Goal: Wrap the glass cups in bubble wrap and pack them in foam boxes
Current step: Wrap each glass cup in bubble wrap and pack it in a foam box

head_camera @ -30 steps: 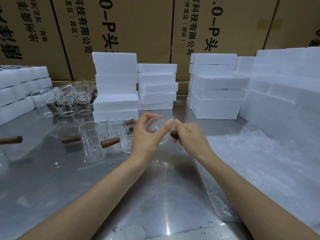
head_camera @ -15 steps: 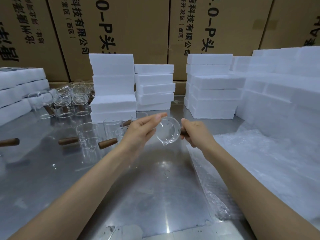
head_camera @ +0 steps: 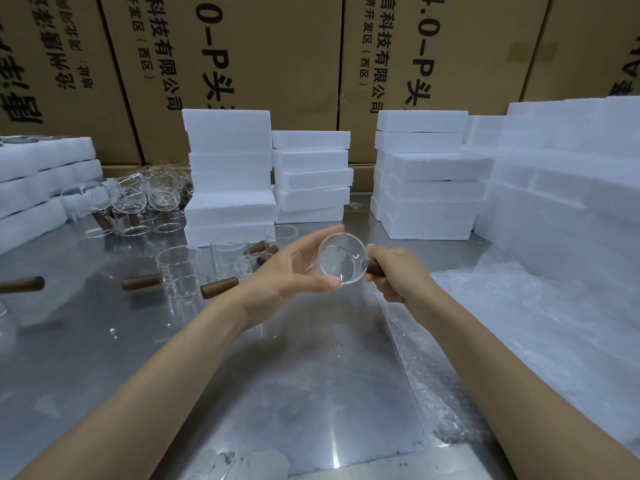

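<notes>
A scuffed, reflective grey metal counter fills the foreground, with small white specks scattered on its left part. Behind it, tall brown cardboard cartons printed with large black Chinese characters stand side by side, forming a wall across the whole background.

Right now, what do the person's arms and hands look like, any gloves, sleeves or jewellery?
Both forearms are bare as far as the picture shows, with no sleeve in view. The left hand and right hand wear no gloves. No ring, watch or bracelet shows on either.
</notes>
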The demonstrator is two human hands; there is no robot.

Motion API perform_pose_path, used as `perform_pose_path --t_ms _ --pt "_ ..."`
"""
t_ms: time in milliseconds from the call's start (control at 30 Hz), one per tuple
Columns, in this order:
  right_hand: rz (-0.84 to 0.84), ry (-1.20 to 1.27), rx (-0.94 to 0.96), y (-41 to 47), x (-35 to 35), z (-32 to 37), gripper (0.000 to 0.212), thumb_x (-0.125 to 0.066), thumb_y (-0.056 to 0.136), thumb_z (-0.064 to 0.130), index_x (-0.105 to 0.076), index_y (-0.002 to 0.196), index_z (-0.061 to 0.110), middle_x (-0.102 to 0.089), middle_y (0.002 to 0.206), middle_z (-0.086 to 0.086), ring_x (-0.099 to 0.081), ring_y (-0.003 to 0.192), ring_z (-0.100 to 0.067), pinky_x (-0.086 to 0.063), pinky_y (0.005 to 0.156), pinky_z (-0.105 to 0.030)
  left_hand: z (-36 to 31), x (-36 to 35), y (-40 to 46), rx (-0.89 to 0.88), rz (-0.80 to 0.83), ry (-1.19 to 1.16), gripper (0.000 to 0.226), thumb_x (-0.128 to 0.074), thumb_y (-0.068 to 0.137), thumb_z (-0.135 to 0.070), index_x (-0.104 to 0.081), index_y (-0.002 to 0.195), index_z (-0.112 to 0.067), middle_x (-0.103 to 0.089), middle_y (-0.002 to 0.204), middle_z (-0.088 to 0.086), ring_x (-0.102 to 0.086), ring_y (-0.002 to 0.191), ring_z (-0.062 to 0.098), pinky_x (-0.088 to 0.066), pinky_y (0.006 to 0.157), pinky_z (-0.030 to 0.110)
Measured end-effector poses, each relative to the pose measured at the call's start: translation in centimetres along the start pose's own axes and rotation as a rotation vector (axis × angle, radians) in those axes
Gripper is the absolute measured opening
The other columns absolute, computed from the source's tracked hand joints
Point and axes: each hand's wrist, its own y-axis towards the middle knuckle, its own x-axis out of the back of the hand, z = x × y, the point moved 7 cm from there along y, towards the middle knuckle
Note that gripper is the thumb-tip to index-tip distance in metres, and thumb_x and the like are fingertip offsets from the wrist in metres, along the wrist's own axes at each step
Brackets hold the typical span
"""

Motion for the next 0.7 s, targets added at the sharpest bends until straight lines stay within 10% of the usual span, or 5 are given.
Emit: perform_pose_path --t_ms 300,500,700 --pt "-0.028 -0.095 0.014 -0.3 -0.4 0.2 0.049 -0.037 0.092 0.027 -0.05 0.047 0.013 -0.034 0.036 0.005 -0.026 0.031 -0.008 -0.024 0.039 -0.02 0.6 0.0 0.0 -0.028 -0.232 0.131 0.066 -0.085 0.055 -0.042 -0.057 0.114 -0.045 -0.06 0.12 -0.026 -0.048 0.12 -0.01 -0.039 0.094 0.018" --pt "-0.068 -0.177 0.069 -0.5 -1.0 0.9 0.055 -0.037 0.093 0.027 -0.047 0.039 0.017 -0.037 0.031 0.007 -0.03 0.037 -0.011 -0.026 0.047 -0.025 0.4 -0.2 -0.4 -0.052 -0.471 0.173 0.051 -0.089 0.065 -0.023 -0.053 0.102 -0.03 -0.06 0.108 -0.02 -0.051 0.11 -0.012 -0.04 0.091 0.018" --pt "-0.05 -0.241 0.207 -0.9 -1.7 1.4 0.058 -0.034 0.099 0.03 -0.052 0.046 0.013 -0.044 0.03 0.015 -0.041 0.031 0.002 -0.03 0.037 -0.009 0.5 -0.1 -0.9 -0.02 -0.636 0.071 0.025 -0.075 0.078 -0.035 -0.056 0.091 -0.025 -0.065 0.103 -0.013 -0.058 0.101 -0.009 -0.042 0.083 0.018"
